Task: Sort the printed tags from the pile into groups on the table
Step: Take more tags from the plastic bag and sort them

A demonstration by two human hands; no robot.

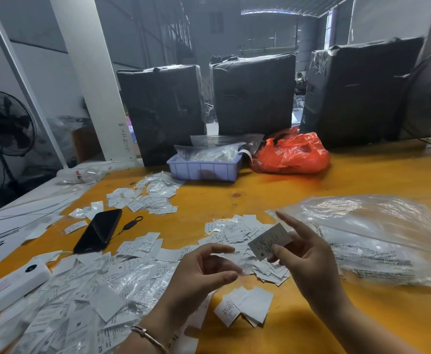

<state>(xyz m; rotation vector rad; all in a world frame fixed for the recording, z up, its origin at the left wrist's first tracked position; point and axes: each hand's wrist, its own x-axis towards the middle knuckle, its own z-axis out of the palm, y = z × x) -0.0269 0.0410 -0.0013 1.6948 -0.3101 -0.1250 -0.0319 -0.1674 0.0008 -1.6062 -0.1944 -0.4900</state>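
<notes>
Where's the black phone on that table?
In the head view, the black phone lies left of centre on the orange table, among scattered tags, with a small key ring just to its right.

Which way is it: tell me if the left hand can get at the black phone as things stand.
Probably yes. The left hand pinches only a scrap of clear wrapper, and the black phone lies uncovered on the table to its left, with just loose tags between them.

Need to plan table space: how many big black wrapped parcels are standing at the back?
3, in a row along the far edge: left parcel behind the blue tray, middle parcel, right parcel behind the red bag. More may be hidden behind.
</notes>
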